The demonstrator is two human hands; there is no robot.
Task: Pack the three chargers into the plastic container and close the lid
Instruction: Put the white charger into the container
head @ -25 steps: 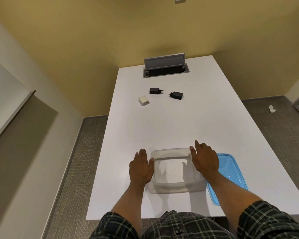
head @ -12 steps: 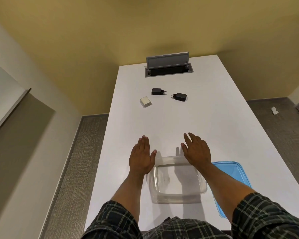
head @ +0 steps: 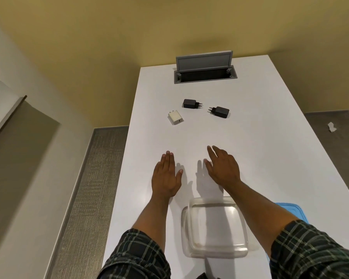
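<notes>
Three chargers lie on the far half of the white table point(head: 270, 158): a white charger point(head: 175, 117) on the left, a black charger point(head: 190, 103) behind it, and a second black charger point(head: 220, 112) to the right. A clear plastic container point(head: 215, 228) stands empty and uncovered near the front edge. Its blue lid point(head: 290, 210) lies to its right, mostly hidden by my right forearm. My left hand point(head: 166, 175) and my right hand point(head: 223, 168) hover flat above the table beyond the container, fingers extended, holding nothing.
A grey cable box with its flap raised point(head: 205, 67) is set into the table's far end. Yellow wall stands behind it. Grey carpet lies on both sides, with a white scrap point(head: 331, 132) on the floor at right.
Both hands have left the sides of the container and moved forward over the table toward the chargers. The container stays in place.
</notes>
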